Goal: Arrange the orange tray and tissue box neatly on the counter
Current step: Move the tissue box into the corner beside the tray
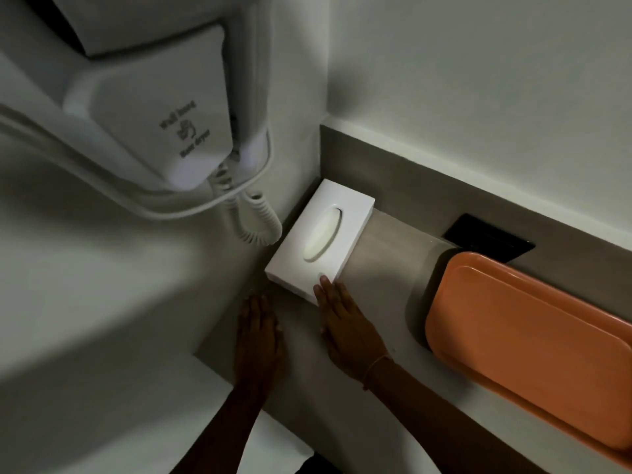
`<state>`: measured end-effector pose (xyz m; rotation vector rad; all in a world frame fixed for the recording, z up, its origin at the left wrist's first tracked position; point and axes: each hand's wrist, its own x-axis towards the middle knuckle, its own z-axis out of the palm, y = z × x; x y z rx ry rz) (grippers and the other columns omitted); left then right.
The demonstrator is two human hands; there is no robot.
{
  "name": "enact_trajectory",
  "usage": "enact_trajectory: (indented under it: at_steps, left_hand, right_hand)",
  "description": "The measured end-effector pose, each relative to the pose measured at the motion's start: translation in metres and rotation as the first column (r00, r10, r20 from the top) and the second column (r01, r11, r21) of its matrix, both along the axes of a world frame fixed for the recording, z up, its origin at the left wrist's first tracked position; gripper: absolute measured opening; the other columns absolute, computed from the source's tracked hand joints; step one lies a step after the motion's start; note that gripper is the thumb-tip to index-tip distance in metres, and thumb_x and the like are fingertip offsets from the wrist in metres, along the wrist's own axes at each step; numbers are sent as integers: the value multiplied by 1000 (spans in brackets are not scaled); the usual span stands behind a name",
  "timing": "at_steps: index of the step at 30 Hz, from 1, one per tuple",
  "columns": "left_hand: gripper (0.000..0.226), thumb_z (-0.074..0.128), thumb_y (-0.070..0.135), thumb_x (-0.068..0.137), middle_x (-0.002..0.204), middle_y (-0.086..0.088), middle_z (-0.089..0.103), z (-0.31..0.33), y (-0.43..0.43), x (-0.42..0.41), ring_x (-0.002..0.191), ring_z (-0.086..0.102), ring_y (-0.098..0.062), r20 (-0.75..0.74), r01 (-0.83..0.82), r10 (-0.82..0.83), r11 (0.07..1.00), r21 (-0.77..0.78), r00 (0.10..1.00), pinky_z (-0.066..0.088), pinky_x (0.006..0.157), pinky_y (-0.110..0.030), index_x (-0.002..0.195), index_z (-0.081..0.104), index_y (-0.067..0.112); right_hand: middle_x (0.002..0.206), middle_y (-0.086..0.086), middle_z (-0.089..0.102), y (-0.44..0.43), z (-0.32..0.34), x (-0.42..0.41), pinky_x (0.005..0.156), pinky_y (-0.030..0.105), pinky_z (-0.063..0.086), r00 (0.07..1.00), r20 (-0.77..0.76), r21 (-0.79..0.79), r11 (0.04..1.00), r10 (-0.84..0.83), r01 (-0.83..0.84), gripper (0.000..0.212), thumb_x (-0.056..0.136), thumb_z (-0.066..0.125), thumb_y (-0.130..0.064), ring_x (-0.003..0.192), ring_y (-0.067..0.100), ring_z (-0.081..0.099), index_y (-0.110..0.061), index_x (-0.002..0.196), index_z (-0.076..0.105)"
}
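A white tissue box [319, 237] with an oval slot lies on the grey counter [383, 241], pushed into the corner by the left wall. My right hand [345, 323] lies flat with its fingertips touching the box's near right corner. My left hand [258, 331] rests flat on the counter just in front of the box, apart from it and holding nothing. The orange tray [533, 343] lies empty on the counter to the right, a hand's width from my right hand.
A white wall-hung hair dryer [160, 107] with a coiled cord [254, 220] hangs on the left wall above the box. A black recessed panel [489, 237] sits in the counter behind the tray. The counter's front edge [273, 401] runs under my forearms.
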<state>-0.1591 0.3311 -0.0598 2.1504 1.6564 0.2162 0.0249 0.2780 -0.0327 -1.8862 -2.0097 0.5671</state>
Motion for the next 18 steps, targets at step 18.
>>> enact_trajectory:
  at_steps: [18]
  left_hand:
    - [62,27,38,94,160,-14,16,-26,-2,-17,148,13,-27,-143,40,-26,995,95,989,14,121,-42,148,18,10]
  right_hand:
    - [155,13,-11,29,-26,-12,117,45,9,999,17,0,999,48,-48,81,89,50,-14,144,36,-11,-5,145,-8]
